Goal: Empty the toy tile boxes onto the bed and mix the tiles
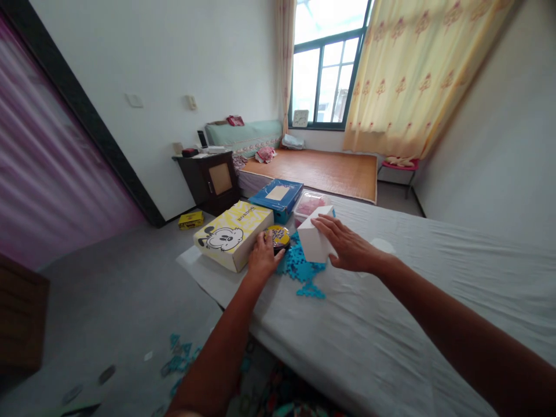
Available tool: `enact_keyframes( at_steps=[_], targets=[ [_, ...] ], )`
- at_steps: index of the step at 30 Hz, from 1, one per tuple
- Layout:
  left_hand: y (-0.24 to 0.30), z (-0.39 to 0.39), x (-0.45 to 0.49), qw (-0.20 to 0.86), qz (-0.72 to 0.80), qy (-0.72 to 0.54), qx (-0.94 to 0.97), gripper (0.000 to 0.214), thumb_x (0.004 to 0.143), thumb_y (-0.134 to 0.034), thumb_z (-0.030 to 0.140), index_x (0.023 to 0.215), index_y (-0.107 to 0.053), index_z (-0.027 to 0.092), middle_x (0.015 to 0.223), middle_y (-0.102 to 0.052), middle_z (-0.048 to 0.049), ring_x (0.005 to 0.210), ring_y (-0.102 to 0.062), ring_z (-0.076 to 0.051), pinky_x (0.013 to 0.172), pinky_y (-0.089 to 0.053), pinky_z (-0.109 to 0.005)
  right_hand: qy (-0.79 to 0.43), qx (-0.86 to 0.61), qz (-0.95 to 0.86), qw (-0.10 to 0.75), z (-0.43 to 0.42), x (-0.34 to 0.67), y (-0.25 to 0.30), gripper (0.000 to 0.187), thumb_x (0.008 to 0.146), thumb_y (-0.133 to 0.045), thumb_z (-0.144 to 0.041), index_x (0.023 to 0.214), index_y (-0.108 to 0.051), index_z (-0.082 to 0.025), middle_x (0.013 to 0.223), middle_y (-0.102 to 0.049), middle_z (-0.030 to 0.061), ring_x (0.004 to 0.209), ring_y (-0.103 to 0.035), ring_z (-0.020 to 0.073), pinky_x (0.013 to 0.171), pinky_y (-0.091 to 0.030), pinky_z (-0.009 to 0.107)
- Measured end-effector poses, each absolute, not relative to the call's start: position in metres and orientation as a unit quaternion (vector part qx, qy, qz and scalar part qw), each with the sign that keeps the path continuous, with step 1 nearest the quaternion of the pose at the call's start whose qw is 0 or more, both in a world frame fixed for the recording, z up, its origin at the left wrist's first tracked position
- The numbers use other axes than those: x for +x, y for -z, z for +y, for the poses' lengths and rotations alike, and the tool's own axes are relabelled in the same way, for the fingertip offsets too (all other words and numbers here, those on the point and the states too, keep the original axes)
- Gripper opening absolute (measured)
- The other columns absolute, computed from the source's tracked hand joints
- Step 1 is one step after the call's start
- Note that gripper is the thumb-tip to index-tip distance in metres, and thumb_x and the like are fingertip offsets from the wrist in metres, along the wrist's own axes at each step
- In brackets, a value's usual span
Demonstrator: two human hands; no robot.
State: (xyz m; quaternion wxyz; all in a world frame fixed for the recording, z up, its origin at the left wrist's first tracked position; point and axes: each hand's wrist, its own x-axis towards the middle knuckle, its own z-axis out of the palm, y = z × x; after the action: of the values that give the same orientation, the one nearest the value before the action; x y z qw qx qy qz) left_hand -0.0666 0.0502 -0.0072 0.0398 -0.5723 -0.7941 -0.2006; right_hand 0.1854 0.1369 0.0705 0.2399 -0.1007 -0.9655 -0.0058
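Observation:
My left hand [263, 259] rests with curled fingers on a small round tin with a yellow patterned lid [278, 237], right beside a yellow box with a cartoon face [234, 234]. My right hand [346, 243] lies over a white box [314, 239], its fingers wrapped round the top and side. Blue plastic puzzle pieces [300, 269] are heaped on the grey sheet between and below the two hands.
A blue flat box [278, 197] and a clear tub with pink contents [310, 205] stand behind the white box. The grey bed [412, 301] stretches right. Blue pieces are scattered on the floor [180, 358]. A dark nightstand [212, 180] stands further back.

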Motion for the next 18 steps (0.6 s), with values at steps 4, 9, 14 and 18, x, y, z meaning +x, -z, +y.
enact_keyframes(
  at_steps=[4, 9, 14, 18],
  targets=[
    [0.009, 0.048, -0.07, 0.029, -0.798, 0.193, -0.57, 0.071, 0.087, -0.053, 0.049, 0.146, -0.028, 0.017, 0.147, -0.033, -0.0183, 0.126, -0.048, -0.032, 0.098, -0.044, -0.038, -0.05, -0.156, -0.93, 0.328, 0.14, 0.207, -0.068, 0.108, 0.068, -0.065, -0.015, 0.154, 0.0, -0.022, 0.154, -0.022, 0.0147, 0.141, -0.022, 0.0343, 0.11, -0.035, 0.056],
    [0.007, 0.047, -0.072, 0.022, -0.795, 0.188, -0.576, 0.069, 0.088, -0.049, 0.049, 0.145, -0.029, 0.016, 0.148, -0.032, -0.0192, 0.123, -0.051, -0.032, 0.096, -0.046, -0.039, -0.193, -0.281, -0.831, 0.44, 0.165, 0.273, -0.064, 0.118, 0.068, -0.073, -0.031, 0.151, 0.01, -0.032, 0.155, -0.013, 0.0128, 0.137, -0.03, 0.0339, 0.091, -0.054, 0.05],
    [0.01, 0.052, -0.072, 0.036, -0.795, 0.189, -0.576, 0.068, 0.089, -0.048, 0.049, 0.145, -0.031, 0.015, 0.147, -0.034, -0.0196, 0.123, -0.051, -0.031, 0.096, -0.046, -0.039, -0.251, -0.38, -0.668, 0.589, 0.19, 0.348, -0.051, 0.12, 0.059, -0.081, -0.028, 0.15, -0.003, -0.033, 0.15, -0.023, 0.0141, 0.131, -0.039, 0.0297, 0.091, -0.054, 0.04],
    [0.002, 0.048, -0.067, 0.075, -0.796, 0.174, -0.574, 0.064, 0.088, -0.051, 0.045, 0.141, -0.038, 0.014, 0.145, -0.036, -0.0207, 0.125, -0.048, -0.033, 0.096, -0.046, -0.044, -0.223, -0.421, -0.595, 0.647, 0.188, 0.38, -0.029, 0.118, 0.055, -0.084, -0.026, 0.148, -0.012, -0.03, 0.15, -0.018, 0.0162, 0.134, -0.035, 0.032, 0.091, -0.054, 0.038]
  ],
)
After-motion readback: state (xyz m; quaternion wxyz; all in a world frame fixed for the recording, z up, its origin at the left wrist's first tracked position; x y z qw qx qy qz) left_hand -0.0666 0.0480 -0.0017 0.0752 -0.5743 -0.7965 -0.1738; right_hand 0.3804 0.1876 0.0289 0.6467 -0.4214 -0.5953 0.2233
